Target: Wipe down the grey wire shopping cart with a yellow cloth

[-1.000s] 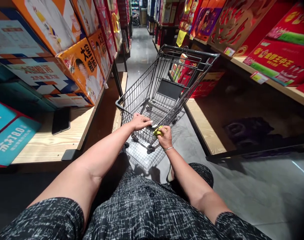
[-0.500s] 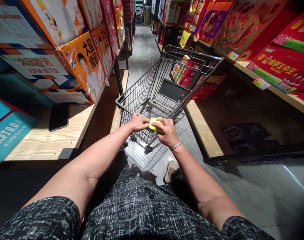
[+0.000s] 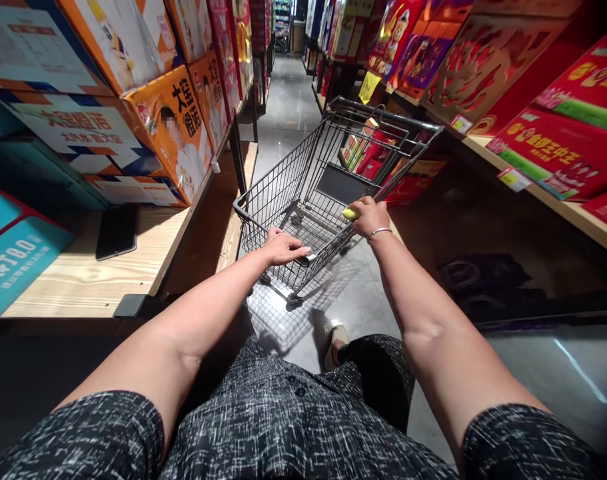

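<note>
A black wire shopping cart [image 3: 308,150] stands at an angle in the aisle, its near end towards me. My left hand [image 3: 284,248] rests on the cart's near rim, fingers stretched out and holding nothing. Farther right, my right hand [image 3: 372,217] is closed on a yellow cloth [image 3: 352,212] at the cart's right side rim. Most of the cloth is hidden under the fingers. A bracelet circles my right wrist.
A wooden shelf [image 3: 98,267] on the left bears a dark phone [image 3: 116,232], an orange box [image 3: 170,133] and a blue box [image 3: 26,257]. Red boxes [image 3: 553,150] line the right shelf. My shoe [image 3: 336,347] is on the floor below.
My right hand has moved away from the left one, forward and right along the cart's side with the yellow cloth. My left hand has shifted slightly right, its fingers no longer by the cloth.
</note>
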`<state>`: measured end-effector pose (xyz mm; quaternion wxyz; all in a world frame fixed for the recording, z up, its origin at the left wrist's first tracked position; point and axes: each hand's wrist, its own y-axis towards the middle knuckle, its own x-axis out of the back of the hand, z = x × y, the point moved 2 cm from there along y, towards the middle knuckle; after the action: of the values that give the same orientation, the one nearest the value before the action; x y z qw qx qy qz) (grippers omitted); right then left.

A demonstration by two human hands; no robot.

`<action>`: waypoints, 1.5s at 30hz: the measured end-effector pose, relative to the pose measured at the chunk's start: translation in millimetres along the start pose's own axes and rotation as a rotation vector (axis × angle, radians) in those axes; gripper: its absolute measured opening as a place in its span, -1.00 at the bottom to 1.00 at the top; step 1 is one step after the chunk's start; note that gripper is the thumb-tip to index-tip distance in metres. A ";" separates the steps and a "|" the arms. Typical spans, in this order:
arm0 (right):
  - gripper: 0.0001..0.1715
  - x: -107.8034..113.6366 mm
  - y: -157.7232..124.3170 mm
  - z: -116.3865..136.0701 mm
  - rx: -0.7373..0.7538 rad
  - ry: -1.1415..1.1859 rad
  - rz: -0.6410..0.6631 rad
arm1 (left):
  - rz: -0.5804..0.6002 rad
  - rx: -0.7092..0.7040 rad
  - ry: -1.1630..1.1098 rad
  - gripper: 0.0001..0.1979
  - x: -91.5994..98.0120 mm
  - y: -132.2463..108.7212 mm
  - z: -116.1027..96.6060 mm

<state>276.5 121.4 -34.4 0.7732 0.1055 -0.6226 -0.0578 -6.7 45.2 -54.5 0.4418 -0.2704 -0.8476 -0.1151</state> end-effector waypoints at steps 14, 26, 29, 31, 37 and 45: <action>-0.74 0.9 -33.1 53.9 0.115 -0.106 0.105 | -0.062 0.080 -0.037 -0.41 18.9 -6.6 47.9; -0.32 -51.4 -99.1 99.6 0.198 0.224 -0.174 | -0.158 -0.015 0.100 -0.49 23.1 -29.4 53.1; -0.37 -81.6 -117.4 128.6 0.274 0.232 -0.119 | -0.176 0.027 0.079 -0.40 22.3 -33.0 58.6; -0.39 -101.9 -125.6 143.6 0.281 0.218 -0.082 | -0.160 0.047 0.058 -0.37 25.5 -33.0 63.0; -0.44 -166.2 -152.4 163.5 0.342 0.229 0.109 | -0.158 0.029 0.074 -0.30 32.7 -31.8 67.8; -0.39 -220.3 -172.9 170.3 0.419 0.215 0.348 | -0.155 0.048 0.008 -0.34 31.8 -27.7 66.5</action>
<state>69.7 -13.4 -250.0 0.7946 0.1599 -0.5440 0.2170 -82.6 62.4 -66.3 0.4414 -0.1929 -0.8667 -0.1294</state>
